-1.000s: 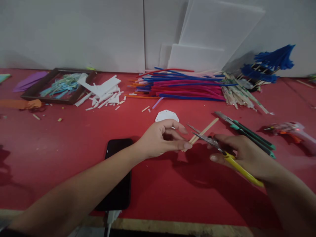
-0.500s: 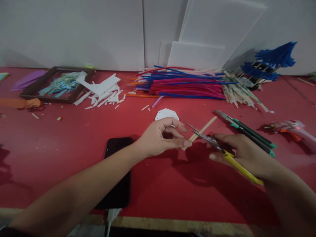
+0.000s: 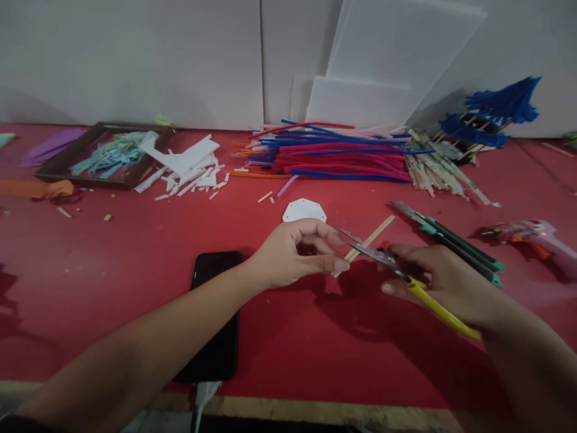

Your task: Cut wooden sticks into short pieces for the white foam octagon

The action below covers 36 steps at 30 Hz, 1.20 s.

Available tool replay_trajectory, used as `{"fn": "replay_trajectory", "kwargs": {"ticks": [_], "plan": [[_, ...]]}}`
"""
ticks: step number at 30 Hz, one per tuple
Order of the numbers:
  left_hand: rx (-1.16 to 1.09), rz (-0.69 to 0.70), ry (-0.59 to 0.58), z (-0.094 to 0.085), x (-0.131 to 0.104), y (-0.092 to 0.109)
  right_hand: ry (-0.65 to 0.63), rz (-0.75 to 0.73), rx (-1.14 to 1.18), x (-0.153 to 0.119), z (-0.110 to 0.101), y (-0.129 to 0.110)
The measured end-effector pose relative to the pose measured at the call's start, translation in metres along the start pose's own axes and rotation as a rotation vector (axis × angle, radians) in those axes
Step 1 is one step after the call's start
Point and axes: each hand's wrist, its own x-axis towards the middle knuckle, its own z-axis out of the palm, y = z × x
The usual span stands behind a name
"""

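Between thumb and fingers, my left hand [image 3: 300,249] pinches a thin, flat wooden stick [image 3: 377,232] that slants up to the right. A shorter piece seems to lie alongside it at the fingertips. My right hand [image 3: 444,279] is closed around yellow-handled scissors [image 3: 426,297], whose blades point left and lie across the stick just beyond my left fingertips. Behind my left hand, a white polygonal card [image 3: 304,210] with small holes lies on the table, its near edge hidden by the fingers.
On the red table [image 3: 288,355] lie a black phone [image 3: 216,325] under my left forearm, a green-and-black cutter [image 3: 455,246] and a glue gun [image 3: 532,234]. Pipe cleaners [image 3: 342,159], bundled sticks [image 3: 437,165], white scraps [image 3: 193,159] and a brown frame [image 3: 58,171] line the back.
The scissor blades have closed slightly around the stick. Both hands stay almost in place, and the stick has dipped a little.
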Motion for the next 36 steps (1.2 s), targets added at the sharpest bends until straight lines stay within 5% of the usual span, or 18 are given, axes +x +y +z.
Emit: {"fn": "replay_trajectory", "kwargs": {"ticks": [31, 36], "plan": [[-0.066, 0.064, -0.018, 0.0018, 0.0003, -0.0028, -0.093, 0.037, 0.028, 0.0006, -0.0022, -0.0034], [0.007, 0.058, -0.015, 0.0001, 0.0005, 0.0004, -0.029, 0.047, -0.022, 0.0, -0.0011, 0.0002]]}}
